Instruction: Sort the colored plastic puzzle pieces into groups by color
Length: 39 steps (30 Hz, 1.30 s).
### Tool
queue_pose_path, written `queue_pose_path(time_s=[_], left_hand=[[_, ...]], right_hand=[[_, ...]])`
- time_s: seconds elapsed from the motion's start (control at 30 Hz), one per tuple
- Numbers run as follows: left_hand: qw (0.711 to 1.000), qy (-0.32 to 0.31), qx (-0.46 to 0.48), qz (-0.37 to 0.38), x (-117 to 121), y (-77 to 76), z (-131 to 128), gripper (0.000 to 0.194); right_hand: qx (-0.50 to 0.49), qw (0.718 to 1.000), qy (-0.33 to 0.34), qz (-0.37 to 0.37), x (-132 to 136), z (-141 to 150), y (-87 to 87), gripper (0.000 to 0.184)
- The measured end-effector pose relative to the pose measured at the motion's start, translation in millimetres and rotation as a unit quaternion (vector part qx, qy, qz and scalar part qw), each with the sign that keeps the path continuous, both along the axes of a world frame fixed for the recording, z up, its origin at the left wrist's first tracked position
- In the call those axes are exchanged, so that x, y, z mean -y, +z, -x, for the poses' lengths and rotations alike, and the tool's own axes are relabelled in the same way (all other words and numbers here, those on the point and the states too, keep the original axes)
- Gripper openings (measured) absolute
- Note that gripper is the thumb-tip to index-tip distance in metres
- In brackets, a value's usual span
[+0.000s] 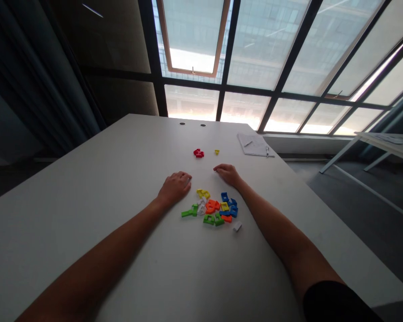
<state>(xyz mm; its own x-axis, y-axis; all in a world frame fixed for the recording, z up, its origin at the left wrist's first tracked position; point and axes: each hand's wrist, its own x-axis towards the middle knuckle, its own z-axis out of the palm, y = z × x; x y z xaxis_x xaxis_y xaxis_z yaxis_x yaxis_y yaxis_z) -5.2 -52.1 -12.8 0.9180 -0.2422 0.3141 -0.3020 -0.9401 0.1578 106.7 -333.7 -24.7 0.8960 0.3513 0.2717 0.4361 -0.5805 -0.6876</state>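
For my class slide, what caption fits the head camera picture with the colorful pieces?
The left hand and right hand rest on a white table near colorful plastic pieces.

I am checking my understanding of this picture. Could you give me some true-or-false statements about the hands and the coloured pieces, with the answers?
The left hand rests on the white table, beside the coloured plastic pieces. True.
The right hand holds a red piece. False: it holds nothing, and the red piece lies farther up the table.
The papers lie left of both hands. False: the papers lie to the right of them.
A yellow piece lies near the red piece. True.
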Motion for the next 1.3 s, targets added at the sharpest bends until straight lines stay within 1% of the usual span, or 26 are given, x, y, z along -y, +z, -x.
queue_pose_path(time_s=[0.07, 0.17, 0.23, 0.3, 0.4, 0.47, 0.53, 0.6, 0.67, 0.77, 0.83, 0.9, 1.0, 1.07, 1.13, 1.23, 1.3], left_hand=[[1.000, -0.002, 0.002, 0.003, 0, 0.4, 1, 0.032], [1.000, -0.001, 0.003, 0.005, 0, 0.3, 1, 0.032], [1.000, -0.001, 0.001, 0.006, 0, -0.2, 0, 0.032], [1.000, -0.002, 0.000, 0.005, 0, -0.6, 0, 0.033], [1.000, -0.005, -0.001, 0.004, -1, -0.1, 0, 0.033], [1.000, -0.006, -0.003, 0.002, -1, 0.9, 0, 0.033], [1.000, -0.006, -0.003, -0.001, -1, 1.8, 1, 0.033], [1.000, -0.005, -0.002, -0.003, -1, 2.1, 1, 0.033], [1.000, -0.005, -0.003, -0.004, -1, 1.7, 1, 0.033], [1.000, -0.008, -0.006, -0.004, -2, 0.9, 0, 0.034], [1.000, -0.009, -0.006, -0.005, -2, 0.6, 0, 0.034], [1.000, -0.009, -0.004, -0.006, -3, 0.4, -1, 0.034], [1.000, -0.012, -0.001, -0.003, -3, 0.1, 0, 0.034], [1.000, -0.011, -0.001, 0.001, -2, -0.1, 0, 0.034], [1.000, -0.006, 0.000, 0.003, -2, -0.1, 0, 0.033], [1.000, 0.001, 0.002, -0.002, 1, 0.5, 1, 0.033], [1.000, 0.007, 0.001, -0.007, 2, 1.1, 1, 0.032]], right_hand=[[0.007, 0.997, 0.074, -0.027, 6, 17, -0.7, 0.028], [0.024, 0.982, 0.171, -0.072, 13, 43, 4.0, 0.025], [0.019, 0.973, 0.204, -0.109, 15, 58, 9.3, 0.029], [0.013, 0.964, 0.231, -0.128, 11, 68, 14.0, 0.035], [0.021, 0.949, 0.293, -0.115, 2, 77, 18.0, 0.044], [0.034, 0.939, 0.334, -0.079, -3, 78, 19.3, 0.046], [0.048, 0.934, 0.353, -0.031, -4, 77, 20.6, 0.047], [0.066, 0.937, 0.344, 0.007, 0, 73, 22.3, 0.049], [0.082, 0.943, 0.320, 0.025, 8, 68, 23.7, 0.050], [0.096, 0.951, 0.292, 0.028, 22, 58, 22.6, 0.049], [0.106, 0.958, 0.266, 0.023, 29, 51, 18.2, 0.048], [0.125, 0.969, 0.213, 0.020, 35, 43, 11.4, 0.044], [0.160, 0.980, 0.112, 0.032, 41, 31, 0.6, 0.034], [0.166, 0.982, 0.062, 0.063, 45, 25, -4.1, 0.026], [0.159, 0.981, 0.023, 0.113, 49, 20, -5.9, 0.025], [0.132, 0.972, -0.012, 0.195, 51, 11, -5.2, 0.039], [0.116, 0.966, -0.032, 0.228, 49, 3, -4.3, 0.045]])
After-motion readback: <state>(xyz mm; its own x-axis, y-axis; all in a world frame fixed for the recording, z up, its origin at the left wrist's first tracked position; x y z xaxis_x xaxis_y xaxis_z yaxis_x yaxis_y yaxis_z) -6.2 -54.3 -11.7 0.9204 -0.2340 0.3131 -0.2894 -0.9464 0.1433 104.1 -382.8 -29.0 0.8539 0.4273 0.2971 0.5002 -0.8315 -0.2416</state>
